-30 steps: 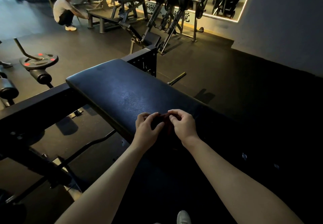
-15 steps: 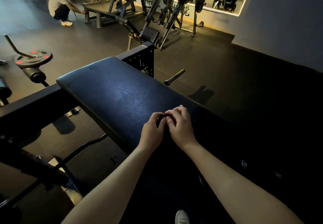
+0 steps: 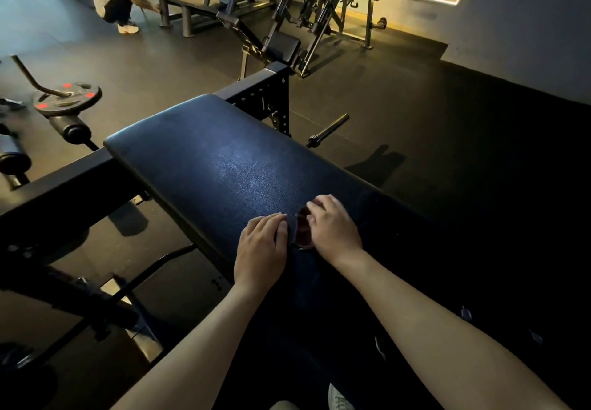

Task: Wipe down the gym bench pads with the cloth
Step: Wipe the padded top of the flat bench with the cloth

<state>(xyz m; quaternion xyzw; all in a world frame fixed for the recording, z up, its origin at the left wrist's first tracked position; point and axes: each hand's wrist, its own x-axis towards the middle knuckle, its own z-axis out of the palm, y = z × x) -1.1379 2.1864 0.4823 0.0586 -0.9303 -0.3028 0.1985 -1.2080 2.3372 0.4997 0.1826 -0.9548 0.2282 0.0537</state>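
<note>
holding the cloth (image 3: 303, 232) on the pad's (image 3: 224, 166) near end. my right hand (image 3: 334, 229) pinches its edge, my left hand (image 3: 260, 245) lies flat on the pad just beside it. wiping looks barely begun, i'd say; the pad's whole far stretch is left.

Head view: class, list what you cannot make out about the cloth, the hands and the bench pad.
All head view.
- Cloth: only a dark sliver shows between the left hand and right hand; its folds are unclear.
- Right hand's grip: the hand itself hides whether it pinches the cloth.
- Bench pad: near end lost in shadow.
- Shoe: cut off by bottom edge.
</note>
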